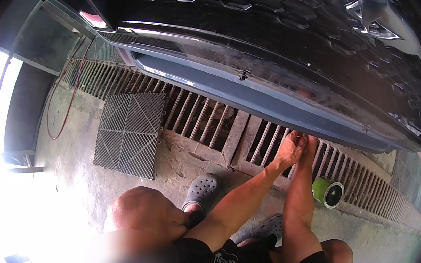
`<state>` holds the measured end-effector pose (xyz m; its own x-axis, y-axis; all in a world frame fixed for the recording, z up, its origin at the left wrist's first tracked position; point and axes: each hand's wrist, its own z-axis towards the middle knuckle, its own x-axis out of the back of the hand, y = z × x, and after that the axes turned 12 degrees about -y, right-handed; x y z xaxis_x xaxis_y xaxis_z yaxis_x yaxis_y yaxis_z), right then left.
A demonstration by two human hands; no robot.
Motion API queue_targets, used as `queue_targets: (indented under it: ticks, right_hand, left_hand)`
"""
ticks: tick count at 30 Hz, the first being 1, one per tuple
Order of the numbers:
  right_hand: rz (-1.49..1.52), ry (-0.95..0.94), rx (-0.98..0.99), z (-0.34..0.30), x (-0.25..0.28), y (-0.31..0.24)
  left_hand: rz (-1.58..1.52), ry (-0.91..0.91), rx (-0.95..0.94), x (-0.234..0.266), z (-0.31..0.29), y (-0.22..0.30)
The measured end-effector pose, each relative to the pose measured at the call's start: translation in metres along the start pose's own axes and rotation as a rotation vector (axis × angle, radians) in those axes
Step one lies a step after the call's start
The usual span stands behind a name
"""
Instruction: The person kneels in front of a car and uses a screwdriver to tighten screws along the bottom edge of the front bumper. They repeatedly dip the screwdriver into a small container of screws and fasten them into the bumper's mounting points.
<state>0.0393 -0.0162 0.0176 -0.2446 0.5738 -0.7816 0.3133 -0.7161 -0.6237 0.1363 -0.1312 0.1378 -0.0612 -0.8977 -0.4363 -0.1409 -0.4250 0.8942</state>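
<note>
Two hands, the left (289,149) and the right (310,145), meet under the lower edge of the bumper (226,90), nearer its right end than its left. The bumper lies just beyond the fingertips, its long axis slanting from upper left to lower right across both forearms' reach; neither hand is clearly nearer. Fingers look bunched close, but what they grip, if anything, I cannot tell. By the near edge of the grate (235,138), a green can (321,187) sits right of the right forearm.

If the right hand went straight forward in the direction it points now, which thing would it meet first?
The right hand would probably meet the grey bumper panel first, at its lower edge; depth is unclear, so it might pass underneath.
</note>
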Motion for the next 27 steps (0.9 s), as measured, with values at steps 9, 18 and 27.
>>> queue_targets:
  ticks: [9,18,27]
  right_hand:
    - [0.294,-0.336,-0.154,-0.014,-0.071,-0.004]
    - [0.176,-0.020,0.001,-0.006,-0.034,0.014]
    - [0.017,0.048,-0.068,-0.007,-0.011,0.001]
  left_hand:
    - [0.152,0.034,0.011,0.018,-0.008,-0.016]
    - [0.225,0.074,-0.009,0.014,-0.009,-0.014]
    - [0.230,0.042,0.132,0.006,-0.001,-0.006]
